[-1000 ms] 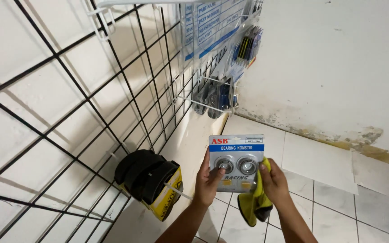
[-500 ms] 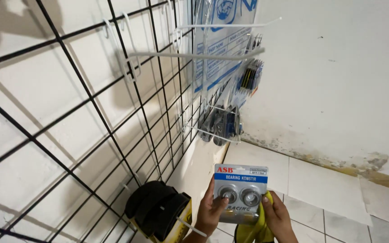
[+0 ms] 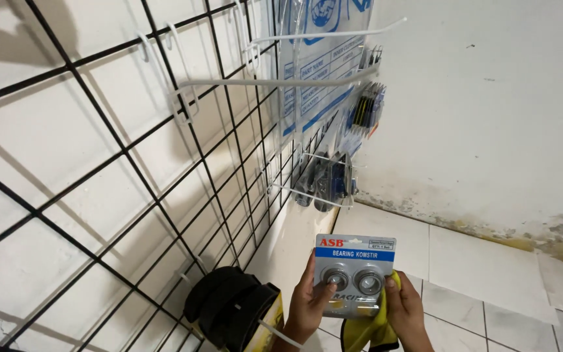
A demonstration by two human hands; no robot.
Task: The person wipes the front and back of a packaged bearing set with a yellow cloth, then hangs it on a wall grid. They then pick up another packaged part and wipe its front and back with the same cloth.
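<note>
I hold a flat blister pack (image 3: 354, 270) with two round metal bearings under clear plastic, a grey card with a blue and white header. My left hand (image 3: 307, 305) grips its left edge, thumb on the front. My right hand (image 3: 405, 310) grips the right edge and also clutches a yellow cloth (image 3: 366, 330) below the pack. The pack sits low in the view, in front of a black wire grid panel (image 3: 144, 176) on the wall.
Long white hooks (image 3: 275, 81) stick out from the grid above the pack. Farther along hang blue and white packaged goods (image 3: 324, 72) and small packs (image 3: 326, 179). A yellow box with black parts (image 3: 236, 313) hangs at lower left. White floor tiles (image 3: 490, 274) meet a stained wall.
The view has tilted upward, so the pack and both hands now sit lower in the frame. The empty white hooks have come closer into view. The grip on the pack is unchanged.
</note>
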